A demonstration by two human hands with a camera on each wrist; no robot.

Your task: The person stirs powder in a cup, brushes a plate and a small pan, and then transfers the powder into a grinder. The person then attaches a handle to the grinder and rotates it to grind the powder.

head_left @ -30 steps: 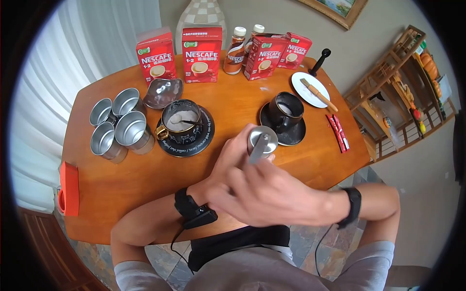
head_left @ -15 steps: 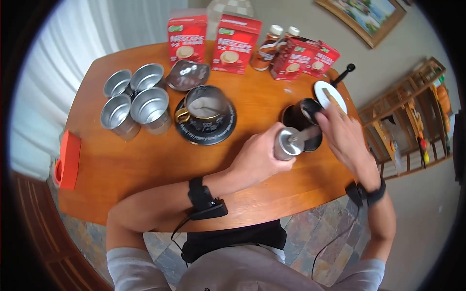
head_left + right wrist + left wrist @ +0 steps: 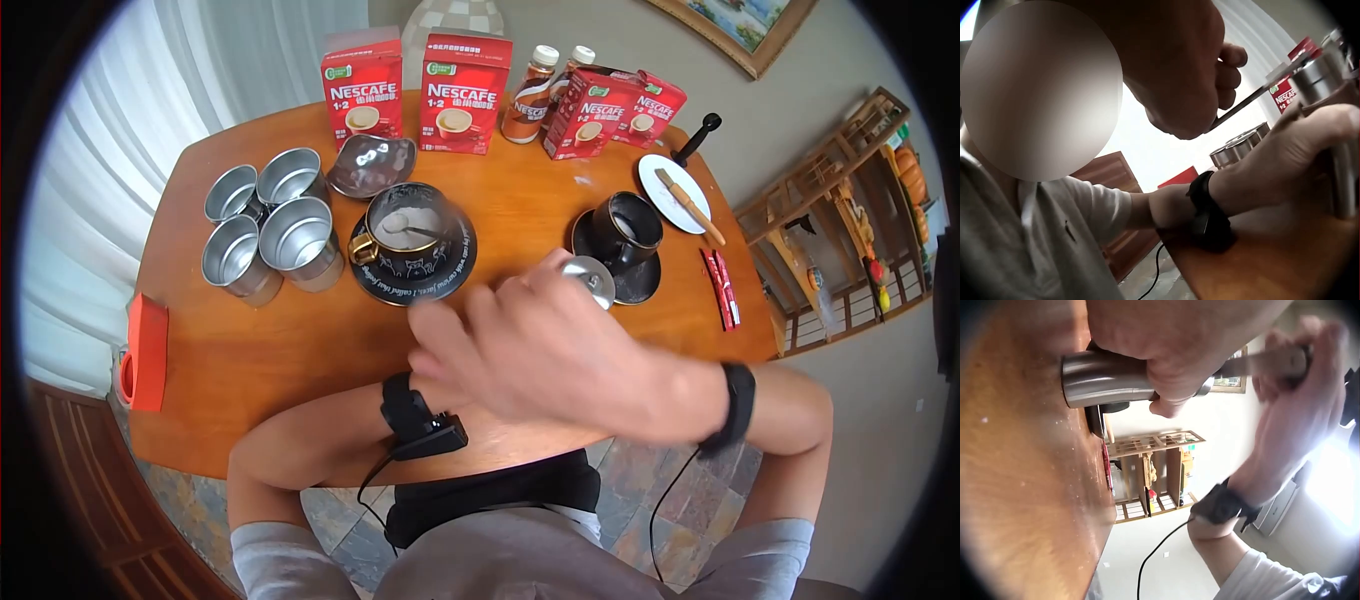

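A silver hand grinder [image 3: 590,280] with a metal crank is gripped round its body by the left hand [image 3: 1285,150]; in the left wrist view the steel body [image 3: 1107,378] lies sideways across the picture, its base close to the wooden table. The right hand [image 3: 545,350] curls round the knob end of the crank, blurred, and in the head view it covers the crank and most of the left hand. The right wrist view shows the crank arm [image 3: 1254,100] running from the grinder top to the right hand [image 3: 1300,419]. Beyond the grinder, a black cup [image 3: 625,230] stands on a dark saucer.
To the left stand several metal cups [image 3: 300,243] and a gold-handled cup [image 3: 405,235] with powder and a spoon on a black saucer. Behind are a dark dish [image 3: 372,167], red boxes [image 3: 465,95] and bottles. A white plate [image 3: 660,200] with a brush and red sachets [image 3: 722,290] lie right.
The right hand has swung from the grinder's right side round to its near left, turning the crank. The left hand keeps its grip, and the head view has shifted slightly.
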